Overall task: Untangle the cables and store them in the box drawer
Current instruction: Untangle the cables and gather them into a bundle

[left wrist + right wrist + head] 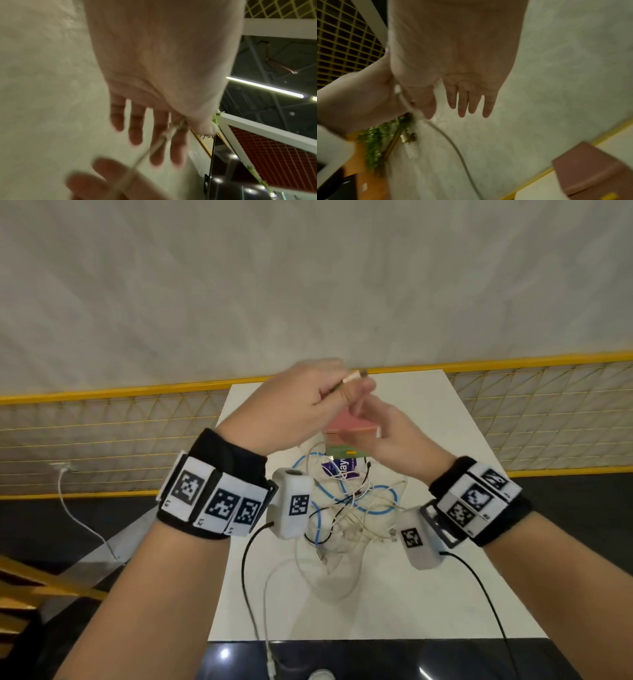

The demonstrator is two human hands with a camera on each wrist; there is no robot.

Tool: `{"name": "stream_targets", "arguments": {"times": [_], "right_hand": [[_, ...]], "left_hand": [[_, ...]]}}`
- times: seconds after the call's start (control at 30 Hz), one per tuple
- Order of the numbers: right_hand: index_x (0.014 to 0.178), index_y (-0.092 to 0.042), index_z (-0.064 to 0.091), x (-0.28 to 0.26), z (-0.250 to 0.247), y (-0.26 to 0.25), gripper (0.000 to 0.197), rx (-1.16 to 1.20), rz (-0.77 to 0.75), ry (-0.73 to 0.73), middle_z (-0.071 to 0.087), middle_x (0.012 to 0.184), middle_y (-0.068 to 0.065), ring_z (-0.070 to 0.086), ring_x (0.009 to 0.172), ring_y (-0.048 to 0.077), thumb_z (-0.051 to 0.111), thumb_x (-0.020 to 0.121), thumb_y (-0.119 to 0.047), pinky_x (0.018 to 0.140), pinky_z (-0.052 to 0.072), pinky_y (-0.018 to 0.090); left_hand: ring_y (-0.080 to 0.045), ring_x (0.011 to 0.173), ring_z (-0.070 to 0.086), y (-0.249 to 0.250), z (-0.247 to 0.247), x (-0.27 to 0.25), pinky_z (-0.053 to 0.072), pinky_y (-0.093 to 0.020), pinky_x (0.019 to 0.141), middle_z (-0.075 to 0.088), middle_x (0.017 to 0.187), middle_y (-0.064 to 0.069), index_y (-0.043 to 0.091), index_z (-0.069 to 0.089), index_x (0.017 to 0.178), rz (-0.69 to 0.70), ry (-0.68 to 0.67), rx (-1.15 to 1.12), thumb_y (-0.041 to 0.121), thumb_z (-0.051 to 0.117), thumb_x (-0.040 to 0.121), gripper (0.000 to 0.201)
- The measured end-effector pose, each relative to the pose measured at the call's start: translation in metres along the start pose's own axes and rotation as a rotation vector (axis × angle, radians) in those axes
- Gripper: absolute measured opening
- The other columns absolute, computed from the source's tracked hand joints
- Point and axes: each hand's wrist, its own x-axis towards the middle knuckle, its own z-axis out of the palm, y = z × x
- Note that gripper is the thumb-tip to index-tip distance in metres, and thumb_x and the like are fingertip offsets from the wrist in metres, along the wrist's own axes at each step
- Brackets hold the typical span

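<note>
Head view: I have both hands raised over the far part of the white table (428, 594). My left hand (294, 405) pinches the plug end of one pale cable (354, 377) between thumb and forefinger; the left wrist view confirms the pinch, with the other fingers (135, 129) spread straight. My right hand (387, 433) sits just below and beside it, fingers extended. In the right wrist view the same cable (453, 143) runs down past my right thumb; the frame is blurred, so I cannot tell whether the thumb grips it or merely touches it.

Progress, as I judge it: early. The tangle (349, 508) lies in the middle of the table, with blue, black and white cables crossing one another in loops. Only this one cable has an end lifted clear, and it looks to run back down into the heap.

The pink box (349, 424) stands behind the tangle, partly hidden by my hands. I cannot see whether its drawer is open, nor any cable inside it. A purple packet (340, 467) lies between box and tangle.

Remaining: free this cable, then each of the others, then stow them all.
</note>
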Motion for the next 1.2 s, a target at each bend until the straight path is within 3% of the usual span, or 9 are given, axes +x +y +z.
{"name": "stream_targets", "arguments": {"times": [0.1,0.2,0.33,0.53,0.63,0.8,0.9,1.03,1.2], "right_hand": [[0.129,-0.025,0.043,0.015,0.034,-0.018,0.048,0.012,-0.1,-0.223,0.052,0.125,-0.016,0.048,0.122,0.0,0.066,0.088,-0.02,0.108,0.035,0.022],[0.098,-0.016,0.058,0.018,0.064,0.001,0.011,0.054,-0.034,-0.322,0.063,0.089,-0.004,0.056,0.082,-0.001,0.048,0.098,-0.012,0.08,0.042,0.015],[0.074,-0.02,0.052,-0.002,0.064,0.049,0.033,-0.147,0.184,-0.27,0.06,0.075,0.001,0.052,0.064,-0.002,0.034,0.101,-0.013,0.071,0.039,0.021],[0.074,-0.013,0.046,-0.004,0.046,0.014,0.034,0.055,0.236,-0.215,0.044,0.053,0.001,0.062,0.05,0.023,0.032,0.103,-0.024,0.041,0.042,0.027],[0.073,-0.014,0.046,-0.004,0.035,-0.003,0.032,0.052,0.164,-0.194,0.041,0.052,0.005,0.051,0.043,0.019,0.034,0.102,-0.018,0.041,0.038,0.023],[0.075,-0.024,0.054,0.001,0.031,0.002,0.029,0.043,0.07,-0.136,0.052,0.059,0.0,0.051,0.057,0.021,0.043,0.097,-0.01,0.058,0.041,0.038],[0.083,-0.022,0.056,0.0,0.034,0.009,0.018,0.055,0.085,-0.148,0.061,0.07,0.001,0.06,0.064,0.013,0.048,0.097,-0.013,0.058,0.044,0.028],[0.088,-0.008,0.063,-0.024,0.047,0.042,0.03,-0.115,0.287,-0.4,0.067,0.079,0.003,0.059,0.066,0.003,0.041,0.1,-0.024,0.061,0.044,0.02],[0.102,0.004,0.062,-0.058,0.066,0.04,0.037,0.104,0.544,-0.873,0.067,0.092,0.011,0.068,0.081,0.024,0.049,0.098,-0.03,0.07,0.056,0.031]], "left_hand": [[-0.013,0.057,0.051,0.013,-0.003,0.008,0.043,-0.023,0.06,0.051,0.061,-0.002,0.005,0.054,0.073,-0.037,0.169,-0.298,0.032,0.042,0.103,0.042],[-0.015,0.041,0.035,0.028,-0.019,0.008,0.034,-0.023,0.041,0.035,0.052,0.007,0.016,0.044,0.069,-0.086,0.348,-0.581,0.03,0.036,0.104,0.038],[-0.01,0.041,0.019,0.02,-0.052,-0.008,0.017,-0.019,0.04,0.025,0.048,0.009,0.019,0.049,0.068,-0.116,0.536,-0.682,0.034,0.035,0.104,0.042],[-0.004,0.05,0.055,-0.02,0.007,-0.03,0.045,-0.022,0.059,0.063,0.054,0.001,0.024,0.059,0.124,-0.422,-0.185,-0.128,0.044,0.036,0.103,0.037],[-0.006,0.035,0.047,-0.026,0.027,-0.038,0.044,-0.026,0.054,0.072,0.069,0.001,0.021,0.063,0.101,-0.521,-0.335,-0.189,0.052,0.029,0.102,0.046],[-0.006,0.065,0.057,-0.036,0.04,-0.024,0.046,-0.027,0.07,0.064,0.082,-0.003,0.016,0.074,0.091,-0.341,0.013,-0.273,0.035,0.06,0.095,0.024],[-0.014,0.085,0.063,-0.035,0.041,-0.013,0.044,-0.027,0.076,0.072,0.09,-0.003,0.024,0.074,0.081,-0.323,0.246,-0.271,0.028,0.062,0.094,0.018],[0.012,0.083,0.06,-0.039,0.01,-0.006,0.04,-0.011,0.076,0.071,0.085,0.014,0.017,0.075,0.084,-0.348,0.596,-0.357,0.026,0.061,0.096,0.02],[-0.011,0.058,0.048,-0.052,0.004,-0.025,0.034,-0.018,0.055,0.056,0.064,0.003,0.024,0.077,0.083,-0.614,-0.204,0.035,0.059,0.063,0.084,0.038]]}}
